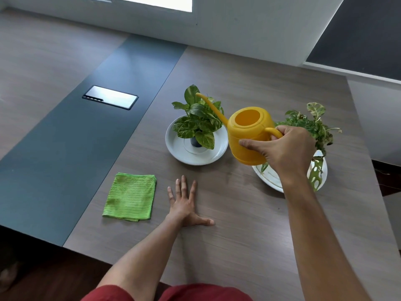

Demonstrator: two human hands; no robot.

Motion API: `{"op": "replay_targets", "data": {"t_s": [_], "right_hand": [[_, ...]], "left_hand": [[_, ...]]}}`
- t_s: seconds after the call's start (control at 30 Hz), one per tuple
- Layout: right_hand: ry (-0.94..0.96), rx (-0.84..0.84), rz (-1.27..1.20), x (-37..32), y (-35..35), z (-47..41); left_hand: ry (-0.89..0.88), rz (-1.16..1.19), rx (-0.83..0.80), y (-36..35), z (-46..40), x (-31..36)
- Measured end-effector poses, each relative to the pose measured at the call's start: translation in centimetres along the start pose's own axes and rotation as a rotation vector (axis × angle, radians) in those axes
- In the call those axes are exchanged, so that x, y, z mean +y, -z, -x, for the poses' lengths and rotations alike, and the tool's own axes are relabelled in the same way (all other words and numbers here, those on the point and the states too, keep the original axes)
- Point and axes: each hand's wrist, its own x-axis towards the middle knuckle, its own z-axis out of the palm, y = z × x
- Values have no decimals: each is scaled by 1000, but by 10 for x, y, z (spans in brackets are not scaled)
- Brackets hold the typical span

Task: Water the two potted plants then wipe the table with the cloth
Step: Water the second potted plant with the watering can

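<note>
My right hand (284, 148) grips the handle of a yellow watering can (247, 131), held above the table between the two plants. Its long spout reaches up and left over the left potted plant (197, 120), a leafy green plant in a small dark pot on a white saucer (180, 153). The right potted plant (312, 127) stands on another white saucer (269, 177), partly hidden behind my right hand and forearm. A folded green cloth (130, 197) lies flat at the left. My left hand (186, 205) rests palm down on the wooden table (238, 224), fingers spread, just right of the cloth.
A dark grey strip (76, 148) runs along the table's left side, with a shiny rectangular cable hatch (110, 97) set in it. The table's right edge (368, 161) lies just beyond the right plant. A white wall and window sill stand behind.
</note>
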Motion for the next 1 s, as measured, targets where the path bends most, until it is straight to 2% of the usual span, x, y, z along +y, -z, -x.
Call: {"op": "replay_targets", "data": {"t_s": [1.0], "right_hand": [[-21,11,-10,-6,3,-9]], "left_hand": [[9,4,-10,-1,-2,-1]]}}
